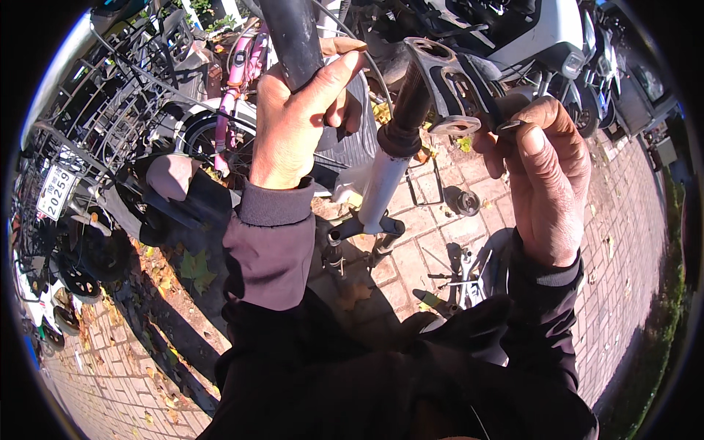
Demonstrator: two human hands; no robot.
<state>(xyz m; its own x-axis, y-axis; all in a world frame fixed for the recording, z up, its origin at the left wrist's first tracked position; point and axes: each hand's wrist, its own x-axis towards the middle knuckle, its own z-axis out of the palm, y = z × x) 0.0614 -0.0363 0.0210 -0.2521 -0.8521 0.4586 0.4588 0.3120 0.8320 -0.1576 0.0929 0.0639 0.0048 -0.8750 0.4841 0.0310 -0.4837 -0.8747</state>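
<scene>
visibly, left grip (pixel 293 121) encircles a tube (pixel 290 37), right grip (pixel 548 165) pinches a bracket's end (pixel 508 126).

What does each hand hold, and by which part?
Left hand: black tube, around its lower visible part. Right hand: small dark piece, pinched at its edge; kind unclear.

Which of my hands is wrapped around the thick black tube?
Your left hand, its thumb crossing the thick black tube. Your right hand is away from it, holding the metal bracket instead.
</scene>
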